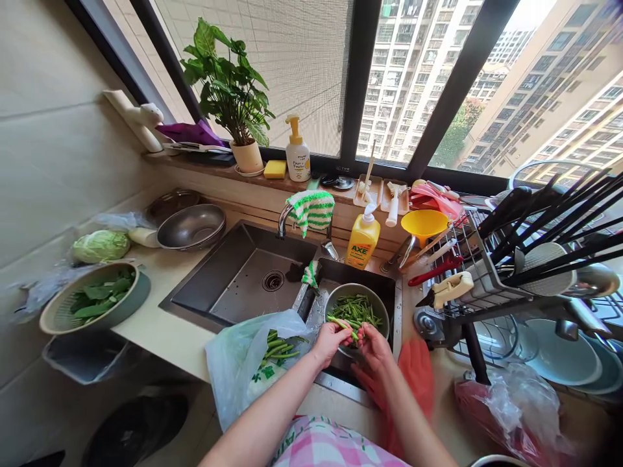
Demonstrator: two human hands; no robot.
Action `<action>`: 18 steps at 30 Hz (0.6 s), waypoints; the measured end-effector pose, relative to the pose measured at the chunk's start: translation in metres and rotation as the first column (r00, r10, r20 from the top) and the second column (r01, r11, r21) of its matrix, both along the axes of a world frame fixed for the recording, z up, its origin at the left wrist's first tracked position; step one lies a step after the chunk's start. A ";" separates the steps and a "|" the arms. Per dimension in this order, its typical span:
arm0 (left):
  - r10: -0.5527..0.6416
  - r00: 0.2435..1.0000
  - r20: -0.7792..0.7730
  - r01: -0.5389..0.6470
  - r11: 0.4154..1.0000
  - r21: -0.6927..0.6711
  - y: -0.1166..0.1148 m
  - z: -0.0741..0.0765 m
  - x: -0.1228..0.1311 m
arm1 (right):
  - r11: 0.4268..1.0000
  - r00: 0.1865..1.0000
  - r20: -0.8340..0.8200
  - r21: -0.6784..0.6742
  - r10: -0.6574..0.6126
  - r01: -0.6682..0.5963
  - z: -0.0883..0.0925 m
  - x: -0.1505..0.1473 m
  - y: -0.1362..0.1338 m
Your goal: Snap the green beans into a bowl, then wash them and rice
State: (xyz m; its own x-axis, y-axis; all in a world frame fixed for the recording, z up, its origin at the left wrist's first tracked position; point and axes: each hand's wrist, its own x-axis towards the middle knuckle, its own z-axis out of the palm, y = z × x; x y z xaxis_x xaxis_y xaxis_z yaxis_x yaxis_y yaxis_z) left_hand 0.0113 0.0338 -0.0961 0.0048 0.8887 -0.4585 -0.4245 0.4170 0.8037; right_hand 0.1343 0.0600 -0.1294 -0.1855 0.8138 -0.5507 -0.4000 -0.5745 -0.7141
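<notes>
Over a metal bowl (pixel 384 298) of short green bean pieces (pixel 357 308), my left hand (pixel 331 340) pinches a green bean (pixel 342 324). My right hand (pixel 376 345) is closed at the bean's other end, its fingertips close to the left ones. The bowl sits in the smaller right basin (pixel 392 285) of the sink. Left of my hands, longer whole green beans (pixel 280 347) lie in an open plastic bag (pixel 228 353) at the sink's front edge. Red rubber gloves (pixel 416 366) lie beneath and beside my right forearm.
The larger sink basin (pixel 233 279) has a drain and dark specks. A striped cloth (pixel 311 209) hangs over the faucet (pixel 282 224). Behind stands a yellow soap bottle (pixel 363 243). A dish rack (pixel 491 259) crowds the right; a basket (pixel 141 292) of leaves and a wok (pixel 192 227) stand left.
</notes>
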 end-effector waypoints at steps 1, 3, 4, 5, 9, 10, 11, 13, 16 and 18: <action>0.007 1.000 -0.019 -0.007 1.000 -0.006 0.001 0.000 -0.001 | 0.999 0.998 0.023 0.018 0.050 -0.051 0.001 0.001 0.000; 0.016 1.000 -0.027 -0.016 1.000 -0.020 0.004 0.000 -0.004 | 0.978 0.977 0.139 0.109 0.162 -0.178 0.002 0.001 0.000; 0.017 1.000 -0.013 -0.017 0.999 -0.030 0.006 0.000 -0.006 | 0.958 0.954 0.221 0.160 0.200 -0.238 0.003 0.000 0.000; 0.015 1.000 0.006 -0.014 0.999 -0.045 0.008 0.000 -0.007 | 0.934 0.925 0.309 0.206 0.220 -0.291 0.004 0.000 0.000; 0.044 0.999 -0.020 -0.045 0.995 -0.089 0.016 0.002 -0.010 | 0.804 0.783 0.601 0.383 0.157 -0.455 0.012 0.005 0.003; 0.063 0.997 -0.043 -0.067 0.994 -0.086 0.017 0.002 -0.011 | 0.773 0.764 0.632 0.418 0.130 -0.477 0.014 0.006 0.003; 0.084 0.995 -0.056 -0.089 0.993 -0.079 0.018 0.002 -0.011 | 0.761 0.763 0.636 0.439 0.113 -0.479 0.017 0.006 0.003; 0.102 0.994 -0.049 -0.106 0.992 -0.069 0.019 0.002 -0.010 | 0.817 0.825 0.553 0.419 0.116 -0.396 0.019 0.004 0.001; 0.098 0.995 0.013 -0.097 0.994 -0.052 0.016 0.002 -0.003 | 0.965 0.972 0.221 0.230 0.074 -0.126 0.016 -0.004 -0.002; 0.095 0.994 0.060 -0.092 0.995 -0.046 0.012 0.002 0.003 | 0.997 1.000 -0.015 0.077 0.003 -0.002 0.009 -0.009 -0.002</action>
